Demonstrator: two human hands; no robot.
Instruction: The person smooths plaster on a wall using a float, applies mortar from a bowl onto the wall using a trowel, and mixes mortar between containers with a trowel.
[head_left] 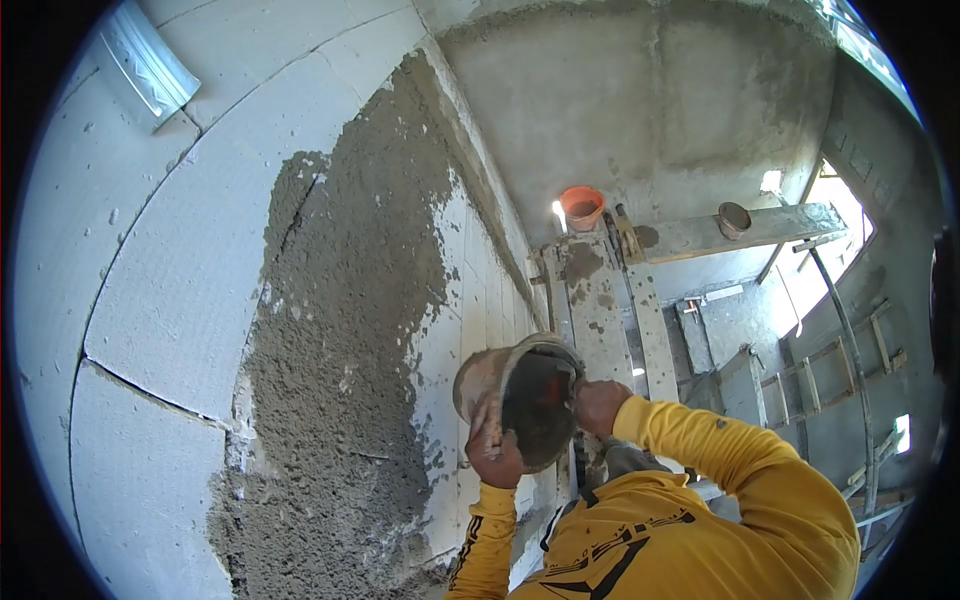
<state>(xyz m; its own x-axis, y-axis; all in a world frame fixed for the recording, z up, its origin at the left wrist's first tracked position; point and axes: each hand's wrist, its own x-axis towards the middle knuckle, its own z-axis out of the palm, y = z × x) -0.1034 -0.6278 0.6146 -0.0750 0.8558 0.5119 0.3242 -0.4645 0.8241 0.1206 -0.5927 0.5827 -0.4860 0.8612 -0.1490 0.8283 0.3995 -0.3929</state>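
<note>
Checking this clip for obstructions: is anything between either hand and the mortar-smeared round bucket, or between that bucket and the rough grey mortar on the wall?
Nothing visible is. The left hand grips the bucket; the right hand is at its rim. Toward the mortar, only a strip of bare white wall shows, no loose object.

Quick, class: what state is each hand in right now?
Left hand: closed, holding the bucket.
Right hand: at the bucket's rim; fingers partly hidden, grip cannot be told.
</note>
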